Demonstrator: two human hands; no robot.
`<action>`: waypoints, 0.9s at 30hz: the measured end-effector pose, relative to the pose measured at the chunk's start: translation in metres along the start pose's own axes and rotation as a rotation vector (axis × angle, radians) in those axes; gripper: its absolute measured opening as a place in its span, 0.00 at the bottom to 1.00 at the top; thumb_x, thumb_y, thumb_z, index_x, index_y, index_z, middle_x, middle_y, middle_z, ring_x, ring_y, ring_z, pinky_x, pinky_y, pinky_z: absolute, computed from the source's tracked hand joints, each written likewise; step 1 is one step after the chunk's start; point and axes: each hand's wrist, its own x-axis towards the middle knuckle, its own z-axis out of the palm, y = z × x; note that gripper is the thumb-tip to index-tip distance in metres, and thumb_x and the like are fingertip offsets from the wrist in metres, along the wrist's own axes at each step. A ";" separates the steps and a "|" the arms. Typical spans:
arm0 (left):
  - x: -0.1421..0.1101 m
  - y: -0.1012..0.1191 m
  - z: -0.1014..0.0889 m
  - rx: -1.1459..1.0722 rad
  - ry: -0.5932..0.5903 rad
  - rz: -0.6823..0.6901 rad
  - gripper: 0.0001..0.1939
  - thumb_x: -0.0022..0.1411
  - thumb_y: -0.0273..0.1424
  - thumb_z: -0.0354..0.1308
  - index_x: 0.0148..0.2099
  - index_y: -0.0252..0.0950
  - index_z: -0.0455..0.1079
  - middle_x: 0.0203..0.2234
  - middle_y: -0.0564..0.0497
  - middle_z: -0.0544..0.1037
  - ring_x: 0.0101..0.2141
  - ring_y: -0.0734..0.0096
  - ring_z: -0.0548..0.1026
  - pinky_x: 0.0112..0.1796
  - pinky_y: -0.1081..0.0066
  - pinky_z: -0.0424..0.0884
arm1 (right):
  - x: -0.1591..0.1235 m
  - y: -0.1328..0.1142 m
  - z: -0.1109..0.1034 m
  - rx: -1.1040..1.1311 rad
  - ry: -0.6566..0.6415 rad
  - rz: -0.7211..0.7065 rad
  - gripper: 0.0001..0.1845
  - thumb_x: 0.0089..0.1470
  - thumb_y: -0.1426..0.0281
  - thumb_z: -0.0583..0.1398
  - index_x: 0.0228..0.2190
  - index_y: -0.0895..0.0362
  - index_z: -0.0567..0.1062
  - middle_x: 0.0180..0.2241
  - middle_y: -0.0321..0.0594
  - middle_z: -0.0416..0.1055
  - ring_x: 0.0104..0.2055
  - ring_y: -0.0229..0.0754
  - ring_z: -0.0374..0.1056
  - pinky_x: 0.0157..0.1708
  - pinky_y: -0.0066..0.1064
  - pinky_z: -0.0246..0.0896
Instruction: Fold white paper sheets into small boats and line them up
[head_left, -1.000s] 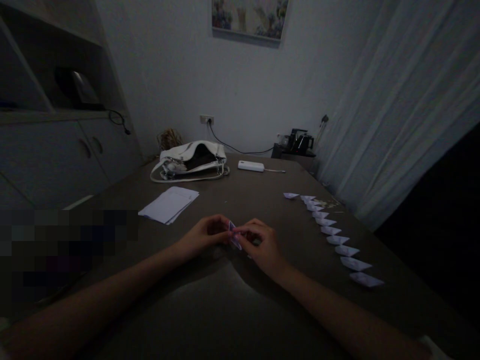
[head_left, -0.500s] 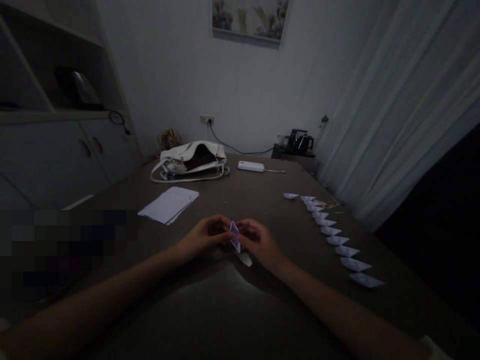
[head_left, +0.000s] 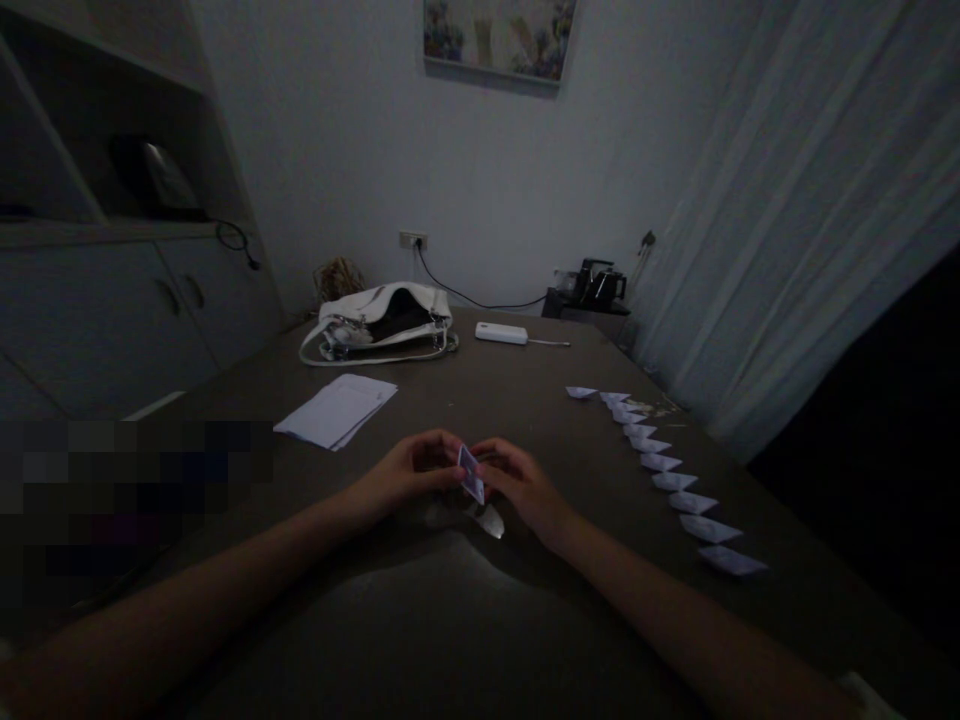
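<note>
Both my hands meet over the middle of the dark table [head_left: 487, 620] in dim light. My left hand [head_left: 409, 470] and my right hand [head_left: 517, 480] each pinch a small folded piece of pale paper [head_left: 471, 474] held between them, standing on edge just above the tabletop. A faint pale glint [head_left: 491, 521] lies on the table under my hands; I cannot make out what it is. A curved row of several small folded paper pieces [head_left: 667, 480] lies to the right of my right hand.
A stack of white paper sheets [head_left: 336, 410] lies left of my hands. Farther back are a white handbag [head_left: 382, 320] and a white power bank [head_left: 501, 333] with a cable. A curtain [head_left: 787, 220] hangs right; cabinets [head_left: 112, 300] stand left.
The folded paper has turned between my fingers and now stands more upright; my right hand has drawn slightly closer. The pale glint under my hands has come into view.
</note>
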 end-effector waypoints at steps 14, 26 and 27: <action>-0.002 0.002 0.001 -0.031 -0.062 -0.029 0.13 0.53 0.31 0.64 0.39 0.33 0.66 0.32 0.51 0.75 0.33 0.73 0.73 0.36 0.72 0.65 | -0.003 -0.009 0.001 0.034 0.002 0.060 0.15 0.45 0.64 0.64 0.35 0.58 0.72 0.26 0.35 0.67 0.27 0.35 0.61 0.28 0.27 0.54; -0.003 0.004 0.003 0.007 -0.054 -0.041 0.13 0.53 0.31 0.63 0.39 0.33 0.64 0.33 0.51 0.74 0.34 0.72 0.73 0.36 0.71 0.66 | -0.004 -0.008 0.001 0.068 -0.020 0.046 0.13 0.45 0.64 0.63 0.34 0.57 0.73 0.24 0.32 0.65 0.24 0.34 0.60 0.27 0.27 0.54; -0.002 0.003 0.003 0.024 -0.054 -0.036 0.13 0.53 0.32 0.63 0.39 0.33 0.64 0.33 0.50 0.74 0.34 0.72 0.73 0.36 0.71 0.66 | -0.003 -0.008 0.001 0.055 -0.024 0.041 0.13 0.46 0.63 0.63 0.34 0.57 0.73 0.24 0.33 0.66 0.25 0.34 0.60 0.28 0.27 0.54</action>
